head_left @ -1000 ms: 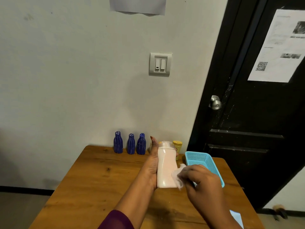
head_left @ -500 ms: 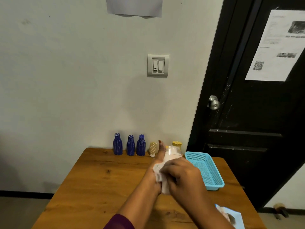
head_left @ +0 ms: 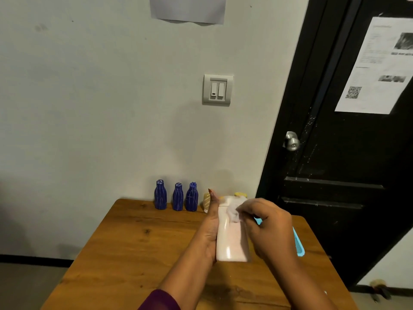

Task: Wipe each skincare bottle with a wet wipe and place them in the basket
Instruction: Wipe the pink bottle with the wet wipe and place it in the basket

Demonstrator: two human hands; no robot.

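My left hand (head_left: 211, 229) grips a pale pink bottle (head_left: 231, 240) upright above the wooden table (head_left: 134, 253). My right hand (head_left: 269, 227) presses a crumpled white wet wipe (head_left: 233, 209) against the bottle's upper part, near its cap. A blue basket (head_left: 298, 243) sits just right of my hands, mostly hidden behind the right hand. Three dark blue bottles (head_left: 177, 196) stand in a row at the table's far edge. A small beige striped bottle (head_left: 206, 201) and a yellow-capped one (head_left: 240, 194) peek out behind my hands.
The table stands against a white wall with a light switch (head_left: 217, 89). A black door (head_left: 348, 153) with a metal knob (head_left: 291, 141) is close on the right, bearing a printed sheet (head_left: 380, 68).
My right hand slid the wipe from the bottle's lower side up to its top. The bottle stayed in my left hand.
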